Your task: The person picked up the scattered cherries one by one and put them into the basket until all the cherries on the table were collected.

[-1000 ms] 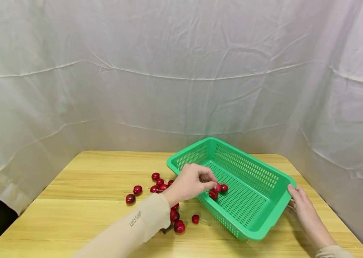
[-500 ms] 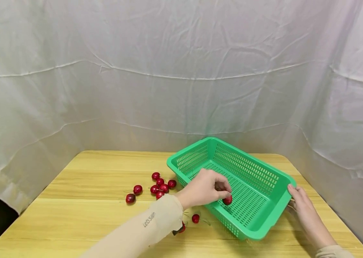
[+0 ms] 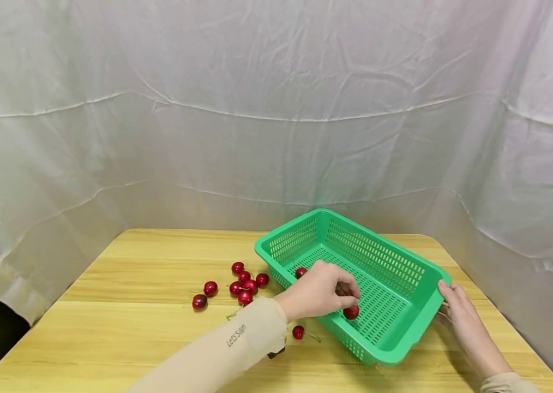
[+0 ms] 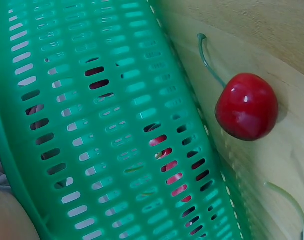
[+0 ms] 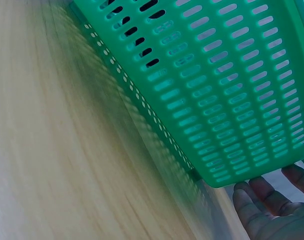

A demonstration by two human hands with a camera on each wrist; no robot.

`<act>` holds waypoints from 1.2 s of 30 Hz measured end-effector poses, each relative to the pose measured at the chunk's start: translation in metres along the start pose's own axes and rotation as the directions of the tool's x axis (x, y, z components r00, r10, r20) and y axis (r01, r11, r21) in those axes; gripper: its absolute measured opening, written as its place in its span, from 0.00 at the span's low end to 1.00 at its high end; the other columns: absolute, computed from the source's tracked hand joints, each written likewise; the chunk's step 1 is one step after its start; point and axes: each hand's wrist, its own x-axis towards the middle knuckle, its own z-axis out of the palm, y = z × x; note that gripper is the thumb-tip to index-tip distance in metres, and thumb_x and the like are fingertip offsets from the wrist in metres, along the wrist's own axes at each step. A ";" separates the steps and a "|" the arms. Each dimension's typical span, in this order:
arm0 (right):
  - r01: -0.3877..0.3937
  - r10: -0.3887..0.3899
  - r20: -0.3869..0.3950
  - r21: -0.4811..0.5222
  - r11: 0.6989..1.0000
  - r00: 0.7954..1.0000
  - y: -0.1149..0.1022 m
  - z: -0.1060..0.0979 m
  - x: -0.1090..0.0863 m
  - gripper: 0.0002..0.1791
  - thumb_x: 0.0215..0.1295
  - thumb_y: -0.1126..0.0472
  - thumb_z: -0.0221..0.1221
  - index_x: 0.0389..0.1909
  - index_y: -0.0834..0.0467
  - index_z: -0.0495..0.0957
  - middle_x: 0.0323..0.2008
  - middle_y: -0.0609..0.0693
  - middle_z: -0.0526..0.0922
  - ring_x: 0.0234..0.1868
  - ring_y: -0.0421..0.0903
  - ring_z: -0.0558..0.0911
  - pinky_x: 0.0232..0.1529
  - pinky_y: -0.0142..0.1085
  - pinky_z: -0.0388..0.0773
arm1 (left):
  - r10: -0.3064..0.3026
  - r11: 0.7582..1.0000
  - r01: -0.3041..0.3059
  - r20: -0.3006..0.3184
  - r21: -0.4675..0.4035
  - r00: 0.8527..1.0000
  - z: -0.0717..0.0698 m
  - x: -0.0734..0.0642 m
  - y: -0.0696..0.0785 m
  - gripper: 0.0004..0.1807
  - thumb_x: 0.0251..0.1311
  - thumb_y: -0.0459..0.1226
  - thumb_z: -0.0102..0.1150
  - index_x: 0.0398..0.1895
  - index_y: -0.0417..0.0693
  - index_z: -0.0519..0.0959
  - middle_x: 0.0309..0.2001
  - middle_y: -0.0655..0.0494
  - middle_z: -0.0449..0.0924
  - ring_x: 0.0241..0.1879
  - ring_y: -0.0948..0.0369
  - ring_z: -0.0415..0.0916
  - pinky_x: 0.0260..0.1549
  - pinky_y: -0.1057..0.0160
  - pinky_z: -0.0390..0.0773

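Pale, wrinkled fabric [image 3: 276, 153] hangs behind a yellow wood-grain desk [image 3: 158, 344], and on that desk, set slantwise, sits a green rectangular plastic basket [image 3: 394, 356] with slotted walls. From where I stand I can read dark lettering near the cuff of a cream sleeve [image 3: 208, 360]: "Let's Slim", as best I make it out. That left arm reaches across the basket's near side. Of the two hands, the right hand [image 3: 463, 311] grips the basket's end, thumb over the rim, fingers underneath; the left hand [image 3: 323, 289] is bent inside, thumb and fingers drawn together, pinching a glossy round red cherry [image 3: 352, 312] low in the basket. Half a second ago this hand was slightly farther left; now another red cherry [image 3: 301, 272] shows behind it in the basket. Nine stemmed red cherries [image 3: 250, 286] lie visible on the desk.
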 end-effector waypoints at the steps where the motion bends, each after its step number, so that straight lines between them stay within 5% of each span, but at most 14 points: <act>1: 0.000 0.000 0.000 0.000 1.000 1.000 0.000 0.000 0.000 0.18 0.90 0.46 0.38 0.62 0.56 0.60 0.49 0.33 0.76 0.48 0.27 0.82 0.48 0.22 0.80 | -0.001 1.000 0.001 0.000 -0.003 1.000 0.000 0.000 0.000 0.03 0.71 0.35 0.70 0.39 0.52 0.90 0.35 0.67 0.91 0.32 0.83 0.79 0.37 0.81 0.80; 36: -0.042 0.043 0.003 -0.069 0.997 0.999 -0.004 -0.001 0.002 0.22 0.90 0.45 0.37 0.65 0.59 0.59 0.49 0.30 0.76 0.48 0.24 0.81 0.48 0.20 0.80 | 0.026 1.000 -0.026 -0.026 0.002 0.999 0.000 -0.004 -0.008 0.03 0.71 0.36 0.70 0.38 0.53 0.91 0.35 0.66 0.90 0.31 0.82 0.78 0.37 0.81 0.80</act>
